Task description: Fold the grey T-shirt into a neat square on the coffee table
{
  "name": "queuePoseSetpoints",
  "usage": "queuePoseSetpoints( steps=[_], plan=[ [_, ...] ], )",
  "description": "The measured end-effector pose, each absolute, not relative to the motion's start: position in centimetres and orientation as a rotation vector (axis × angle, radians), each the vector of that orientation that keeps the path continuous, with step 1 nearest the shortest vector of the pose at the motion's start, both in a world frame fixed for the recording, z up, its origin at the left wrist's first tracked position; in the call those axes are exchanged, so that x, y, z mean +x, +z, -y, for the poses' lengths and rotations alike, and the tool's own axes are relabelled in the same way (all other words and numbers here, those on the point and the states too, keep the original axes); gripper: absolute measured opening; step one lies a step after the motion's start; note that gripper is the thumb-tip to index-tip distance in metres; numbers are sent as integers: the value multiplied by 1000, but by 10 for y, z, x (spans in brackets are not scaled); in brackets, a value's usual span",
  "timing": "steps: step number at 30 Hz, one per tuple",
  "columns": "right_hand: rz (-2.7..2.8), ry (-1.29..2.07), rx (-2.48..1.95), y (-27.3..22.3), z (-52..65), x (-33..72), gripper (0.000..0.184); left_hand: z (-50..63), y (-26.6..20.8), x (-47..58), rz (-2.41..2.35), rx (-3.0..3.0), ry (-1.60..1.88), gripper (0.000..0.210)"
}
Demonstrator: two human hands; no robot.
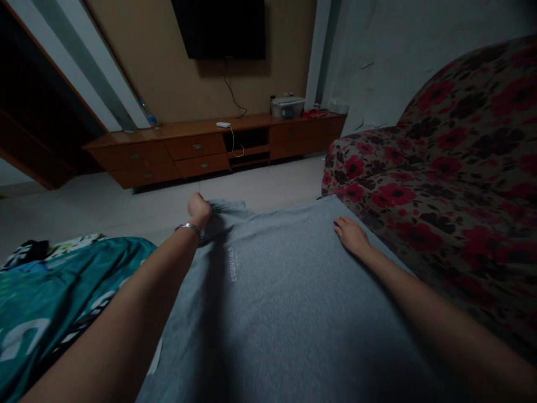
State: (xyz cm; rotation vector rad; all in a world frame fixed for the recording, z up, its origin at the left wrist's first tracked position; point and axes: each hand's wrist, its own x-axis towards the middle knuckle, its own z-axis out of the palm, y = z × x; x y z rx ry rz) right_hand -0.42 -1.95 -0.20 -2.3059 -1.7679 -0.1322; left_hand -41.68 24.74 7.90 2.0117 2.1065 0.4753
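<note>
A grey T-shirt [289,291] with small white "ESSENTIALS" lettering lay spread flat in front of the person, its far edge reaching toward the tiled floor [126,201] and its right side running along the floral sofa [453,168]. The left hand [198,208], with a silver bangle [189,228] on the wrist, was closed into a fist that pinched a bunched fold of the fabric at the shirt's far left corner, probably the sleeve or shoulder. The right hand [351,235] lay open, fingers together and palm down, pressing the cloth flat near the far right edge. Judged from this, the step in hand was the laying-out and smoothing of the shirt, with the first fold not yet made: the body of the garment was flat while the gathered corner was still crumpled. The next move seemed to call for the pinched corner to be pulled taut or drawn across the chest, with the right palm anchoring the other side so the cloth would not slide. A teal printed garment [54,296] lay just beside the shirt on the left. Well apart, a low wooden TV cabinet [201,148] stood against the wall under a dark television [220,28].
</note>
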Motion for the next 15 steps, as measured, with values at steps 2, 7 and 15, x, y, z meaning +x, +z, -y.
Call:
queuePoseSetpoints(
  steps=[2,7,15],
  plan=[
    [1718,-138,-2334,-11,-4,-2,40,-238,69,-405,-2148,2026,594,51],
    [1736,-204,-2244,-23,-50,7,42,-176,24,-391,-1709,2604,562,52],
    [1720,-144,-2268,-50,-94,39,47,-200,-22,-406,-1419,2803,168,63]
  ],
)
